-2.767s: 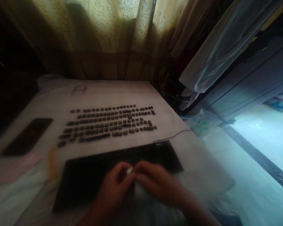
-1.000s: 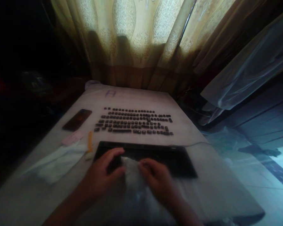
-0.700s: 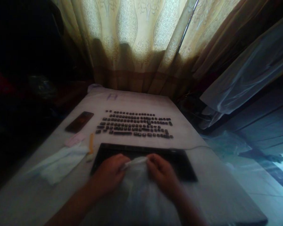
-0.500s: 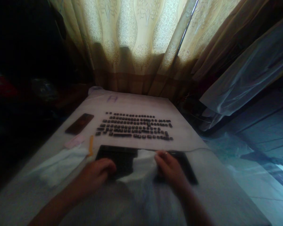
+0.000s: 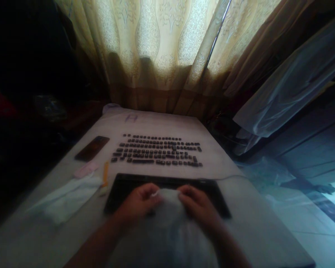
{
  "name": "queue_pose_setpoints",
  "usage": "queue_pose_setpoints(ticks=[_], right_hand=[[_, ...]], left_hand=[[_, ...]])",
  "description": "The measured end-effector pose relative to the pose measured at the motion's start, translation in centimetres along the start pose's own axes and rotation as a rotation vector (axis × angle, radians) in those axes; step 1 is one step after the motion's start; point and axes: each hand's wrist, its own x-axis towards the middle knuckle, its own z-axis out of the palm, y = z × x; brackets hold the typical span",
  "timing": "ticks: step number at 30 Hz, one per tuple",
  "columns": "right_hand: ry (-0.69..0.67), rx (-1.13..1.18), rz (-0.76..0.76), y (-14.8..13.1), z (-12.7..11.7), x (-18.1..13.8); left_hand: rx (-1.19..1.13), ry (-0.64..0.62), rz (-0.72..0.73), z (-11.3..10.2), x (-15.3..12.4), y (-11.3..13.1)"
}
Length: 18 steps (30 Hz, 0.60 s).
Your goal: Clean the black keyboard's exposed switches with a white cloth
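Between my hands hangs a white cloth (image 5: 170,204), blurred at its lower end. My left hand (image 5: 143,201) pinches its upper left corner, and my right hand (image 5: 194,201) grips the upper right one. Behind and below the cloth lies a black keyboard base (image 5: 120,190), partly hidden by both hands. Beyond it, loose black keycaps (image 5: 156,152) are laid out in rows on the pale table cover.
To the left lie a dark phone (image 5: 92,148), a pink item (image 5: 85,169), a yellow stick-like tool (image 5: 105,174) and a crumpled white cloth (image 5: 69,195). A cable (image 5: 229,178) runs right from the keyboard. Patterned curtains (image 5: 167,48) hang behind the table (image 5: 167,114).
My left hand has moved right from the keyboard's left side and taken hold of the cloth's other corner. The right hand still grips the cloth, now drawn slightly nearer.
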Motion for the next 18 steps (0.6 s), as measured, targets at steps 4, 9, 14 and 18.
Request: queue_pose_setpoints(ticks=[4,9,14,18], right_hand=[[0.045,-0.229,-0.005,1.8,-0.9,0.2],[0.224,-0.488,-0.016,2.0,-1.9,-0.3],[0.136,-0.414,-0.167,0.8,-0.6,-0.7],[0.086,-0.425,-0.186,0.2,0.4,-0.4]], left_hand=[[-0.093,0.117,-0.031,0.8,0.9,-1.6],[-0.078,0.140,-0.058,0.8,1.3,-1.7],[-0.070,0.104,-0.077,1.4,1.6,-1.4],[-0.067,0.079,-0.076,1.9,1.4,-1.0]])
